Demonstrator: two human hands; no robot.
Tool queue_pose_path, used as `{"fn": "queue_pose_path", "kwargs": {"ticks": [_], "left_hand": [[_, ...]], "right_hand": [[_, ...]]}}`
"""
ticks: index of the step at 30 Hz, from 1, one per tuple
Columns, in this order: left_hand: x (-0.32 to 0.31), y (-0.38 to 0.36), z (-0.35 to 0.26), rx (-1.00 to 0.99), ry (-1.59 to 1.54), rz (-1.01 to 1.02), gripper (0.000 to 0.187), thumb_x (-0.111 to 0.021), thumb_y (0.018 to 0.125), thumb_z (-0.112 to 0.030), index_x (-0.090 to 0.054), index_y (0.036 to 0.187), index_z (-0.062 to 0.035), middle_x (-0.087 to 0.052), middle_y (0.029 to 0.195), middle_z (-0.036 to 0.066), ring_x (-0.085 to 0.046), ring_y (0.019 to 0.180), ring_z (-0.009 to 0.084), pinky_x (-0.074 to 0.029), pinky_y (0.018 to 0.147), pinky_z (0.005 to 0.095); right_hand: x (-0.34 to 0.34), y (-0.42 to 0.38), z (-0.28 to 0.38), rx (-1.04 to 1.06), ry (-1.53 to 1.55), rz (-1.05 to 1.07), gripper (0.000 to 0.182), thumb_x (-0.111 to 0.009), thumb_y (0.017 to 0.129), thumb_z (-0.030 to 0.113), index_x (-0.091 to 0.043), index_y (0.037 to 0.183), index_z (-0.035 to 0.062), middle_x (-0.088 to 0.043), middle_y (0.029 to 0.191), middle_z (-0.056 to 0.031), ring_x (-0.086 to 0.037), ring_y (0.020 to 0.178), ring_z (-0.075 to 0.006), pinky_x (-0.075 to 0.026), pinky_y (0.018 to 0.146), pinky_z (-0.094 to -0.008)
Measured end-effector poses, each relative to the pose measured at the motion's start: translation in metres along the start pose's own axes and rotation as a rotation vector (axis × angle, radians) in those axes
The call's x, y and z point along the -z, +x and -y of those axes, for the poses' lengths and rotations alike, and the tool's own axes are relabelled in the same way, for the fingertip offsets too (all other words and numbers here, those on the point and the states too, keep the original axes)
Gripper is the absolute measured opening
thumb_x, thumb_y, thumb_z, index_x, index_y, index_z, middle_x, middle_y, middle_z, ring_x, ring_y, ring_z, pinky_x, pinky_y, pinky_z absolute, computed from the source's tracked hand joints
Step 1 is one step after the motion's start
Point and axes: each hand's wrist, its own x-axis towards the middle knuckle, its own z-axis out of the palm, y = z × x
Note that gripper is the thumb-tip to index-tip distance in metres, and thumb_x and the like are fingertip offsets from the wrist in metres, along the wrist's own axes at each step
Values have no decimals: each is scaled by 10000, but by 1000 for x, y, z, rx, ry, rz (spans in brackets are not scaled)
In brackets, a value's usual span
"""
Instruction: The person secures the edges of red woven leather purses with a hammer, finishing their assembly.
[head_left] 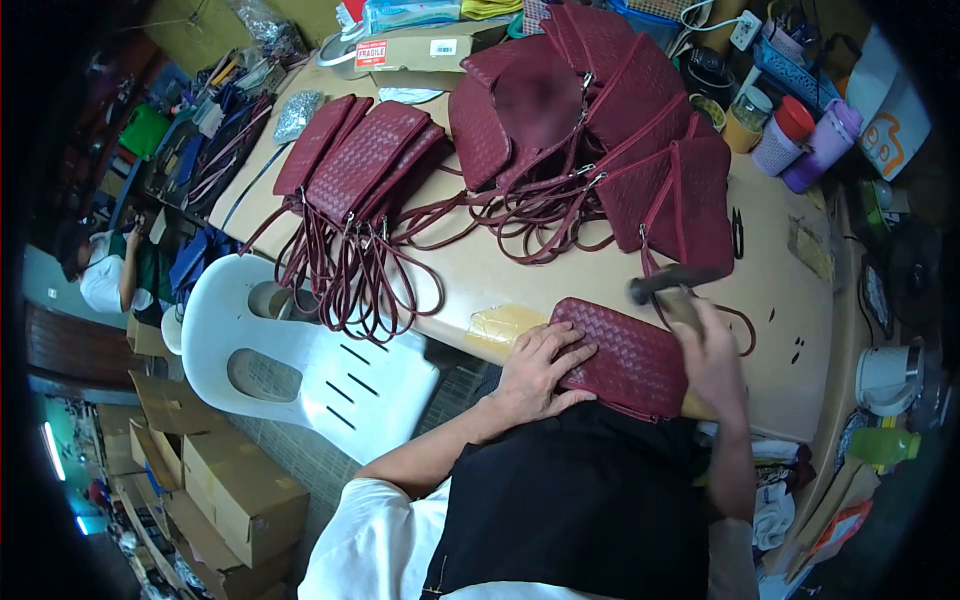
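Observation:
A dark red woven pouch (pixel 625 358) lies flat at the table's front edge, close to the person's body. My left hand (pixel 545 368) rests on the pouch's left end, fingers spread over its surface. My right hand (pixel 712 360) is wrapped round the handle of a hammer (pixel 668 290), raised at the pouch's right end. The hammer's dark head points left, above the pouch's upper right corner, and is slightly blurred. Beyond it, a red woven bag (pixel 680 205) with a zipper leans against the larger pile of red bags (pixel 625 75). A thin red strap loops out beside my right hand.
Folded red pouches (pixel 365 160) with tangled straps hang over the table's left edge. A white plastic chair (pixel 300 350) stands left of the table (pixel 790 300). Cardboard boxes (pixel 245 490) are at lower left. Cups and a purple bottle (pixel 825 145) stand back right. Another person (pixel 105 275) is far left.

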Motion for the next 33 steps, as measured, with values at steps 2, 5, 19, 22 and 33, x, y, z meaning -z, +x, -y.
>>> {"fn": "queue_pose_path", "kwargs": {"ticks": [2,5,19,22,33], "left_hand": [[0,0,-2,23,-4,-30,591,-759,700,-452,-631,1169,-115,-560,1175,112,-512,1147,320,-393,960,452],[0,1,-5,46,20,-40,580,-762,695,-449,-639,1161,-126,-560,1180,103,-513,1148,314,-396,949,446],[-1,1,-3,45,29,-52,567,-762,689,-457,-653,1141,-133,-564,1165,93,-527,1129,291,-385,962,442],[-1,2,-1,32,30,-50,566,-765,686,-454,-655,1140,-135,-567,1156,94,-529,1125,288,-386,962,443],[-2,2,-6,36,57,-45,594,-771,669,-458,-644,1157,-146,-561,1166,88,-524,1108,280,-380,944,426]], "right_hand": [[-21,16,9,227,-14,-31,290,-545,912,177,-530,1146,5,-615,940,-268,-598,913,-436,-461,763,-462],[-36,36,30,229,51,-40,273,-533,921,179,-513,1131,7,-620,883,-267,-607,860,-450,-462,724,-481],[-43,47,38,127,-259,367,339,-550,929,267,-506,1079,-35,-602,915,-312,-584,927,-467,-465,772,-482],[-32,50,54,127,-282,444,354,-558,927,289,-506,1012,-51,-605,867,-314,-584,866,-479,-461,748,-508],[-54,52,8,184,-252,109,367,-549,930,322,-540,1010,-37,-606,845,-279,-610,817,-431,-468,731,-472]]}}
